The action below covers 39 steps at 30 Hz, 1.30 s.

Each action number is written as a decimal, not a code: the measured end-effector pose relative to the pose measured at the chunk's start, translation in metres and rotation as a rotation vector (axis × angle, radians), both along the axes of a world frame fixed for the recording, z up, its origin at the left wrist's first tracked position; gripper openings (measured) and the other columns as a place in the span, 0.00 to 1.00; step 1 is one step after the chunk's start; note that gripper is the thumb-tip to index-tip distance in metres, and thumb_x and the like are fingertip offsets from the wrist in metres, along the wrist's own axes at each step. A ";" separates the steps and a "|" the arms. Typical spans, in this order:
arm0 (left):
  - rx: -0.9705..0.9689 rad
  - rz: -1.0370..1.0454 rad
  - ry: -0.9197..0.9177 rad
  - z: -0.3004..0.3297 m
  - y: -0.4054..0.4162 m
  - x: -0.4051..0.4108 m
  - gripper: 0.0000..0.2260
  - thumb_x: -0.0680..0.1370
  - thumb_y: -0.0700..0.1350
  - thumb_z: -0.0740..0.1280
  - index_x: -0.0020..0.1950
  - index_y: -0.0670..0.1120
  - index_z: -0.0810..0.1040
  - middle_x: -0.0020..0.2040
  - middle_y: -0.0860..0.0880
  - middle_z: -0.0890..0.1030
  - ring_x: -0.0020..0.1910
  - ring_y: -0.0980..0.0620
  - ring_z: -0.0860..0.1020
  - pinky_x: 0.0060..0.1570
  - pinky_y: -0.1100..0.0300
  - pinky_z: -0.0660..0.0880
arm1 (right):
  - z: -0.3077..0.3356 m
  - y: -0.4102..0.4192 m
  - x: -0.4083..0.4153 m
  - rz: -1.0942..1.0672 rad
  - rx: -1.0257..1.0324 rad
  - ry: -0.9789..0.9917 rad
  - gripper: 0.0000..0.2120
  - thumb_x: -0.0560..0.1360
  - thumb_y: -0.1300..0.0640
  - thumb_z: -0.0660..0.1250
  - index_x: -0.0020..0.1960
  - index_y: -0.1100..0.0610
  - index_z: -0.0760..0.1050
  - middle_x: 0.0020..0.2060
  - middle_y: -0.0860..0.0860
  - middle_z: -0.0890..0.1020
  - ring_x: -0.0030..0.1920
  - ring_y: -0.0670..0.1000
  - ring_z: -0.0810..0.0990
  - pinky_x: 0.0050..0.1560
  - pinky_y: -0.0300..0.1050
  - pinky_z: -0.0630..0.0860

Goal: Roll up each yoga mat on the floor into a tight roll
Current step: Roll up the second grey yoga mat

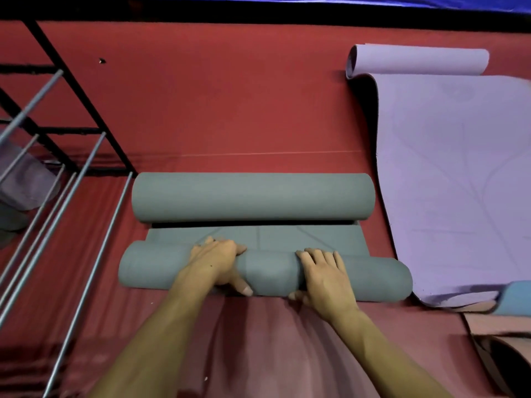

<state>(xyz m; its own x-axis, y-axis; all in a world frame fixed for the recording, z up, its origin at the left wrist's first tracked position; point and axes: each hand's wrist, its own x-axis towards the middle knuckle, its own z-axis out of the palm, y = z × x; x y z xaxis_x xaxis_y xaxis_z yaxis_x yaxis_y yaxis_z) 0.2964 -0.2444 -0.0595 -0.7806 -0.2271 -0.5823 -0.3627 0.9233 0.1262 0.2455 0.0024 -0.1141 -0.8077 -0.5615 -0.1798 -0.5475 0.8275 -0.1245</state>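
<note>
A grey-green yoga mat (267, 271) lies on the red floor, rolled from both ends. Its near roll is under my hands, and its far roll (253, 196) sits just beyond a short flat strip. My left hand (218, 262) is wrapped over the near roll, fingers over the top and thumb at the near side. My right hand (324, 277) grips the same roll further right, thumb tucked underneath. A lilac yoga mat (459, 182) lies flat to the right, with its far end curled into a loose roll (416, 60).
A metal rack (57, 168) with grey bars and a black frame stands at the left, with bundled items on it. At the lower right lie a blue mat edge (517, 297) and a pinkish mat (500, 326). A dark wall base runs along the far side.
</note>
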 end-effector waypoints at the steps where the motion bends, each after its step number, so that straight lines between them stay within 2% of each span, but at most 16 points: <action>1: -0.031 -0.013 0.002 -0.003 0.001 0.002 0.53 0.57 0.71 0.80 0.79 0.64 0.65 0.73 0.50 0.72 0.74 0.44 0.66 0.71 0.45 0.66 | 0.001 -0.001 -0.003 -0.014 0.004 -0.024 0.47 0.64 0.33 0.77 0.77 0.48 0.66 0.72 0.49 0.71 0.73 0.56 0.66 0.80 0.62 0.54; 4: -0.115 -0.010 0.082 -0.015 0.004 0.007 0.52 0.58 0.72 0.79 0.79 0.67 0.62 0.70 0.50 0.69 0.72 0.46 0.65 0.71 0.44 0.64 | 0.005 -0.003 -0.009 -0.067 -0.008 -0.030 0.47 0.62 0.30 0.76 0.76 0.43 0.67 0.71 0.54 0.68 0.70 0.61 0.65 0.77 0.69 0.55; 6: -0.159 -0.018 0.120 -0.019 0.006 0.007 0.49 0.59 0.72 0.79 0.77 0.67 0.63 0.69 0.51 0.71 0.70 0.47 0.66 0.68 0.45 0.66 | 0.006 -0.001 -0.010 -0.050 0.008 0.011 0.47 0.62 0.27 0.75 0.76 0.43 0.68 0.67 0.53 0.70 0.66 0.59 0.68 0.74 0.66 0.61; 9: -0.143 -0.001 0.111 -0.020 0.007 0.004 0.49 0.58 0.71 0.80 0.74 0.62 0.65 0.69 0.52 0.73 0.71 0.47 0.68 0.68 0.44 0.66 | 0.005 0.002 -0.008 -0.029 -0.002 0.067 0.50 0.61 0.26 0.74 0.77 0.48 0.69 0.63 0.52 0.74 0.61 0.58 0.72 0.71 0.61 0.67; 11: -0.133 0.003 0.105 -0.020 0.007 0.004 0.47 0.57 0.71 0.80 0.71 0.59 0.67 0.68 0.52 0.75 0.71 0.47 0.69 0.69 0.44 0.65 | 0.007 0.001 -0.007 -0.057 -0.028 0.063 0.50 0.61 0.27 0.75 0.74 0.53 0.69 0.61 0.51 0.76 0.61 0.57 0.73 0.71 0.59 0.68; 14: -0.141 -0.010 0.094 -0.018 0.006 0.001 0.47 0.58 0.71 0.80 0.74 0.60 0.69 0.71 0.51 0.73 0.72 0.46 0.67 0.70 0.43 0.64 | 0.010 0.000 -0.008 -0.052 -0.042 0.028 0.42 0.64 0.29 0.74 0.69 0.52 0.70 0.63 0.49 0.77 0.63 0.56 0.73 0.74 0.59 0.64; 17: -0.188 -0.010 0.122 -0.017 0.005 0.001 0.47 0.59 0.74 0.78 0.75 0.63 0.68 0.68 0.51 0.69 0.70 0.47 0.64 0.66 0.45 0.66 | 0.015 -0.003 -0.011 -0.038 -0.009 -0.031 0.41 0.66 0.30 0.74 0.71 0.52 0.71 0.69 0.49 0.75 0.69 0.57 0.69 0.78 0.62 0.58; 19: -0.192 -0.006 0.156 -0.017 0.005 0.003 0.48 0.59 0.74 0.77 0.76 0.64 0.68 0.66 0.52 0.70 0.68 0.48 0.65 0.66 0.46 0.66 | 0.018 -0.005 -0.012 -0.061 0.009 -0.003 0.42 0.64 0.28 0.75 0.71 0.49 0.73 0.71 0.51 0.71 0.69 0.59 0.68 0.76 0.62 0.61; 22: -0.166 0.033 0.214 -0.017 0.005 0.005 0.45 0.60 0.72 0.78 0.72 0.60 0.67 0.67 0.54 0.75 0.68 0.49 0.69 0.66 0.47 0.66 | 0.018 -0.002 -0.008 -0.074 0.017 0.094 0.44 0.65 0.25 0.71 0.74 0.47 0.72 0.67 0.55 0.72 0.62 0.60 0.70 0.68 0.58 0.70; 25: -0.144 0.054 0.218 -0.014 0.005 0.004 0.39 0.63 0.71 0.78 0.69 0.59 0.71 0.68 0.52 0.75 0.69 0.48 0.68 0.67 0.48 0.66 | 0.013 0.001 -0.006 -0.038 0.029 0.143 0.49 0.67 0.26 0.70 0.78 0.54 0.69 0.62 0.56 0.75 0.59 0.60 0.73 0.69 0.59 0.70; 27: -0.142 0.058 0.226 -0.013 0.007 0.002 0.39 0.64 0.70 0.78 0.72 0.60 0.73 0.68 0.50 0.71 0.69 0.47 0.66 0.66 0.49 0.68 | 0.012 0.000 -0.008 -0.035 0.044 0.135 0.48 0.64 0.30 0.75 0.73 0.59 0.70 0.61 0.55 0.77 0.59 0.60 0.74 0.69 0.57 0.70; 29: -0.138 0.050 0.235 -0.012 0.006 0.001 0.39 0.66 0.70 0.77 0.74 0.58 0.74 0.64 0.50 0.72 0.67 0.46 0.67 0.62 0.50 0.72 | 0.013 -0.004 -0.012 -0.020 0.055 0.112 0.42 0.63 0.33 0.78 0.66 0.58 0.72 0.59 0.54 0.78 0.58 0.59 0.75 0.66 0.55 0.71; 31: -0.128 0.058 0.254 -0.011 0.003 0.002 0.40 0.66 0.69 0.77 0.74 0.58 0.72 0.64 0.51 0.75 0.66 0.47 0.68 0.59 0.51 0.73 | 0.015 -0.007 -0.016 -0.026 0.068 0.080 0.40 0.62 0.34 0.80 0.63 0.56 0.73 0.59 0.54 0.78 0.58 0.59 0.75 0.65 0.55 0.71; 35: -0.121 0.073 0.272 -0.011 0.002 0.002 0.39 0.67 0.70 0.76 0.75 0.60 0.72 0.69 0.51 0.74 0.69 0.46 0.67 0.65 0.50 0.70 | 0.017 -0.007 -0.020 -0.078 0.053 0.092 0.42 0.61 0.33 0.80 0.67 0.55 0.75 0.63 0.56 0.76 0.59 0.61 0.73 0.65 0.56 0.72; 39: -0.134 0.066 0.235 -0.010 0.003 0.001 0.40 0.67 0.71 0.75 0.75 0.58 0.73 0.64 0.49 0.73 0.66 0.45 0.67 0.61 0.49 0.73 | 0.019 -0.006 -0.014 -0.024 0.073 0.135 0.43 0.67 0.34 0.77 0.73 0.57 0.69 0.61 0.55 0.78 0.58 0.59 0.74 0.59 0.52 0.75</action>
<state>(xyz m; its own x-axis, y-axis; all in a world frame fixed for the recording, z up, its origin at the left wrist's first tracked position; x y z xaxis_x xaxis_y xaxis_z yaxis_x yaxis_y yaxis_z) 0.2978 -0.2411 -0.0692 -0.8719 -0.3447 -0.3479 -0.3977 0.9129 0.0923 0.2312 -0.0036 -0.0950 -0.8404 -0.5310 -0.1082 -0.5351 0.8447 0.0105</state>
